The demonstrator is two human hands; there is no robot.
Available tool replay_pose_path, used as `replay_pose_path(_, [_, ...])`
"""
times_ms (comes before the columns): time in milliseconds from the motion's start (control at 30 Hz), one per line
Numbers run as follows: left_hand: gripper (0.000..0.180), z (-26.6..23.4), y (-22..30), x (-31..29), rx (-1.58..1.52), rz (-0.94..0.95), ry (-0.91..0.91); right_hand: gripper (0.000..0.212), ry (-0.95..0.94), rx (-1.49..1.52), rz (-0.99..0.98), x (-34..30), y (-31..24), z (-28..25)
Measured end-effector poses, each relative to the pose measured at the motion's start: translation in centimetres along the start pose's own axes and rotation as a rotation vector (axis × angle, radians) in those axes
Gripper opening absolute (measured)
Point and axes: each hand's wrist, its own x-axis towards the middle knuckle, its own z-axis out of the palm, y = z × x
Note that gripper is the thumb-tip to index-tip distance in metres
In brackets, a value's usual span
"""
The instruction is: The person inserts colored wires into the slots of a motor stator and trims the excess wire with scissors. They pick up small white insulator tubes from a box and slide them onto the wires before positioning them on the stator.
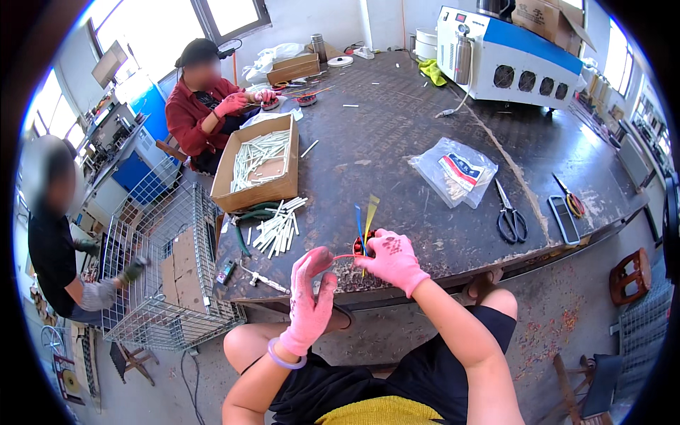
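Observation:
My right hand (392,262), in a pink glove with dark marks, closes over a small round red-and-dark part (359,246) at the table's near edge. Blue wires (359,221) and a fanned yellow bundle (371,211) stand up from it. My fingers hide most of this part. A red wire (346,256) runs from it leftward to the fingertips of my left hand (312,297). That hand, also in a pink glove, has its thumb apart from its raised fingers; whether the wire merely touches them I cannot tell.
Loose white sticks (278,228) lie left beside green-handled pliers (241,237), below a cardboard box (292,177) of sticks. A plastic bag (453,173), black scissors (511,219), a utility tool (563,219) and orange-handled scissors (571,202) lie right. Two co-workers are left, near a wire cage (163,262).

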Motion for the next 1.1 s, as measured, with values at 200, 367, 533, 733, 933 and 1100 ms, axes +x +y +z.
replay_pose_path(200, [0.026, 0.7, -1.5, -2.7, 0.185, -0.080, -0.021, 0.032, -0.045, 0.834, 0.119, -1.4, 1.2, 0.1])
replay_pose_path(367, [0.017, 3.8, -5.1, 1.0, 0.227, 0.050, -0.201, 0.027, 0.099, 0.925, 0.027, -2.1, 1.6, 1.0])
replay_pose_path(533, [0.023, 4.0, -7.9, 0.9, 0.188, 0.123, -0.346, 0.025, 0.099, 0.926, 0.045, -2.7, 0.8, -0.1])
replay_pose_path(733, [0.023, 4.9, -8.6, 1.6, 0.248, 0.107, -0.290, 0.014, 0.297, 0.882, -0.167, -3.2, 0.8, 0.3])
replay_pose_path(933, [0.023, 4.8, -8.0, 2.2, 0.224, 0.105, -0.327, 0.016, 0.325, 0.884, -0.097, -3.5, 1.6, 0.3])
replay_pose_path(1100, [0.038, 4.1, -5.4, 3.3, 0.415, 0.057, -0.448, 0.025, 0.231, 0.746, -0.035, -3.6, 1.2, -1.5])
